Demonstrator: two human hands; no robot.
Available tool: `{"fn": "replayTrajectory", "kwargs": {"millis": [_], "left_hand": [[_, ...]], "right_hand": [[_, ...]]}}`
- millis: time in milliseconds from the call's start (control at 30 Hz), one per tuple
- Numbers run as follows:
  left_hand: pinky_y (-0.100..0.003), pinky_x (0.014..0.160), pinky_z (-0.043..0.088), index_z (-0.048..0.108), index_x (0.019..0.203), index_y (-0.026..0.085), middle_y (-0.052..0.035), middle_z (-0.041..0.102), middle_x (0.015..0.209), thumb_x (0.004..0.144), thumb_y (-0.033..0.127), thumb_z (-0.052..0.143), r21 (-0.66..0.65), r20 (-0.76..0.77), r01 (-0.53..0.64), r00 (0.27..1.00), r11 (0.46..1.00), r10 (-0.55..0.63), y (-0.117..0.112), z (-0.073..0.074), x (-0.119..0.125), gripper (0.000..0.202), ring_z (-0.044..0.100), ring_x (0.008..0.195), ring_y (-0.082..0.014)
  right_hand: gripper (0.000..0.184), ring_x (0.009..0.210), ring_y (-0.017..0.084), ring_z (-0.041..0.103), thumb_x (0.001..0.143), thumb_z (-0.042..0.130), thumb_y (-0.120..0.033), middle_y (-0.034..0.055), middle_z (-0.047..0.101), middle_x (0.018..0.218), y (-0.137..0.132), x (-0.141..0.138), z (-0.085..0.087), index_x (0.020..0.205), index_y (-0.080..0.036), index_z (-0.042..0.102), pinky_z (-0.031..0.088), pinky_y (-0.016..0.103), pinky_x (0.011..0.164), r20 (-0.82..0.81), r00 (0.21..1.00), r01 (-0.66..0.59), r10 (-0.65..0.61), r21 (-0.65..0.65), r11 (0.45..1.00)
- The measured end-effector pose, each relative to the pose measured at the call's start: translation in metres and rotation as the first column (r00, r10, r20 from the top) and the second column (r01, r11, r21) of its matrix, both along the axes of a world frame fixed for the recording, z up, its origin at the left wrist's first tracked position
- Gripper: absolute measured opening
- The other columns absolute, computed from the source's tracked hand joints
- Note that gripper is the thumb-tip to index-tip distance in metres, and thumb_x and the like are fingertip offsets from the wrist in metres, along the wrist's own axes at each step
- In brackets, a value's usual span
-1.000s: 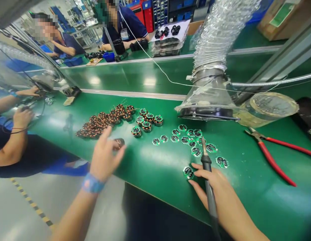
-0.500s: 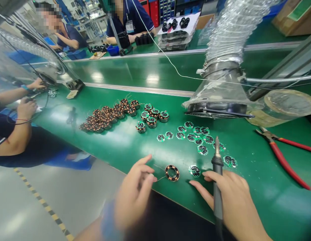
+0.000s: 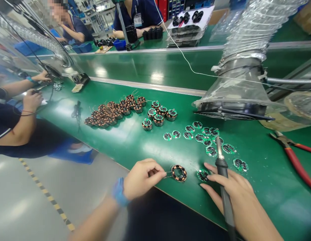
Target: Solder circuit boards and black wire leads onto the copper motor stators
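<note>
A copper-wound motor stator [image 3: 179,173] lies near the bench's front edge, its thin lead wires pointing left. My left hand [image 3: 146,177], with a blue band at the wrist, pinches those wires between thumb and forefinger. To the right of the stator is a round green circuit board [image 3: 202,175]. My right hand [image 3: 236,190] reaches around that board with thumb and fingers apart, one fingertip at its edge. A soldering iron [image 3: 223,177] rests in the same hand, tip pointing up and away. Several more round circuit boards [image 3: 211,151] lie flat beyond it.
Several stators [image 3: 107,113] are heaped at the left; others with boards on top [image 3: 158,119] stand beside them. A fume hood [image 3: 236,97] hangs at the right above red-handled cutters [image 3: 296,157]. Co-workers sit at the left [image 3: 17,124] and across the bench [image 3: 137,16].
My left hand has closed from a loose reach onto the stator's wires. My right hand's fingers have moved onto the circuit board. The whole view has shifted slightly.
</note>
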State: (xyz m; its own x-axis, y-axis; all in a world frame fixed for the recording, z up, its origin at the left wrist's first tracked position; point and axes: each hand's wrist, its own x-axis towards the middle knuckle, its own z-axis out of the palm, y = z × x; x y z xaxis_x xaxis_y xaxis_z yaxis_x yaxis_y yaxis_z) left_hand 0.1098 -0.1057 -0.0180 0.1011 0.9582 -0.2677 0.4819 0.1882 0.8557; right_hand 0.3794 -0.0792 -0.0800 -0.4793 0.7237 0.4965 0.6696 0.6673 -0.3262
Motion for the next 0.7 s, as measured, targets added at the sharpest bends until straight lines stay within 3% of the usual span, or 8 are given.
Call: {"fn": "replayTrajectory", "kwargs": {"millis": [100,200,267,333,400,500,600,700], "left_hand": [[-0.026,0.066,0.053,0.072,0.075,0.016,-0.0060,0.071,0.079,0.084,0.026,0.064,-0.039,0.056,-0.008,0.998,0.999,0.010,-0.016,0.002,0.002,0.015,0.065,0.070,-0.0161],[-0.027,0.069,0.056,0.074,0.084,0.014,-0.0082,0.074,0.081,0.088,0.034,0.060,-0.114,0.155,-0.049,0.986,0.992,0.067,-0.025,-0.002,-0.002,0.025,0.069,0.073,-0.0175],[-0.027,0.063,0.057,0.075,0.092,0.012,-0.0091,0.074,0.081,0.093,0.036,0.053,-0.131,0.125,-0.147,0.979,0.980,0.163,-0.023,-0.008,-0.008,0.032,0.069,0.069,-0.0173],[-0.027,0.061,0.058,0.075,0.101,0.013,-0.0094,0.075,0.084,0.093,0.034,0.057,-0.016,0.039,-0.178,0.983,0.984,0.179,-0.018,-0.016,-0.014,0.029,0.069,0.068,-0.0171],[-0.028,0.066,0.059,0.077,0.104,0.015,-0.0089,0.076,0.087,0.089,0.030,0.067,0.187,-0.016,-0.087,0.996,0.979,0.092,-0.010,-0.024,-0.018,0.024,0.069,0.071,-0.0175],[-0.027,0.072,0.060,0.079,0.095,0.017,-0.0084,0.077,0.085,0.088,0.027,0.070,0.410,0.029,0.016,0.999,0.912,-0.031,0.002,-0.032,-0.016,0.016,0.072,0.075,-0.0174],[-0.026,0.075,0.061,0.079,0.087,0.017,-0.0075,0.078,0.084,0.086,0.024,0.072,0.497,0.133,-0.031,0.990,0.867,-0.041,0.010,-0.033,-0.005,0.010,0.074,0.078,-0.0170],[-0.026,0.079,0.062,0.078,0.085,0.016,-0.0073,0.079,0.087,0.084,0.021,0.074,0.485,0.233,-0.094,0.972,0.869,-0.024,0.014,-0.033,0.009,0.006,0.076,0.082,-0.0179]], "right_hand": [[0.012,0.087,0.028,0.063,0.104,0.047,-0.031,0.0069,0.071,0.097,0.001,0.003,-0.008,0.107,-0.024,0.056,0.046,0.041,0.074,-0.047,0.998,0.029,-0.030,-0.014,0.999],[0.008,0.089,0.028,0.063,0.102,0.050,-0.028,0.0067,0.071,0.104,0.003,0.005,-0.007,0.104,-0.025,0.058,0.045,0.043,0.077,-0.035,0.999,-0.019,0.017,-0.055,0.998],[0.006,0.092,0.028,0.063,0.101,0.053,-0.027,0.0061,0.070,0.109,0.005,0.005,-0.001,0.104,-0.025,0.058,0.045,0.045,0.081,-0.035,0.996,-0.078,0.076,-0.057,0.995],[0.006,0.093,0.029,0.063,0.100,0.057,-0.026,0.0081,0.070,0.109,0.007,0.002,0.008,0.105,-0.023,0.058,0.044,0.044,0.081,-0.061,0.993,-0.101,0.099,-0.032,0.994],[0.009,0.093,0.028,0.062,0.097,0.061,-0.024,0.0104,0.069,0.107,0.006,-0.007,0.017,0.104,-0.021,0.056,0.044,0.042,0.080,-0.102,0.990,-0.102,0.100,-0.017,0.995],[0.013,0.093,0.026,0.062,0.095,0.065,-0.023,0.0093,0.067,0.104,0.000,-0.030,0.029,0.102,-0.021,0.054,0.046,0.040,0.080,-0.192,0.973,-0.134,0.127,-0.024,0.991],[0.013,0.092,0.024,0.063,0.094,0.064,-0.018,0.0067,0.065,0.103,-0.006,-0.053,0.033,0.103,-0.022,0.055,0.046,0.037,0.081,-0.235,0.961,-0.161,0.148,-0.038,0.986],[0.016,0.092,0.023,0.063,0.094,0.064,-0.015,0.0071,0.064,0.103,-0.008,-0.063,0.028,0.106,-0.021,0.055,0.047,0.037,0.081,-0.239,0.960,-0.163,0.143,-0.067,0.984]]}}
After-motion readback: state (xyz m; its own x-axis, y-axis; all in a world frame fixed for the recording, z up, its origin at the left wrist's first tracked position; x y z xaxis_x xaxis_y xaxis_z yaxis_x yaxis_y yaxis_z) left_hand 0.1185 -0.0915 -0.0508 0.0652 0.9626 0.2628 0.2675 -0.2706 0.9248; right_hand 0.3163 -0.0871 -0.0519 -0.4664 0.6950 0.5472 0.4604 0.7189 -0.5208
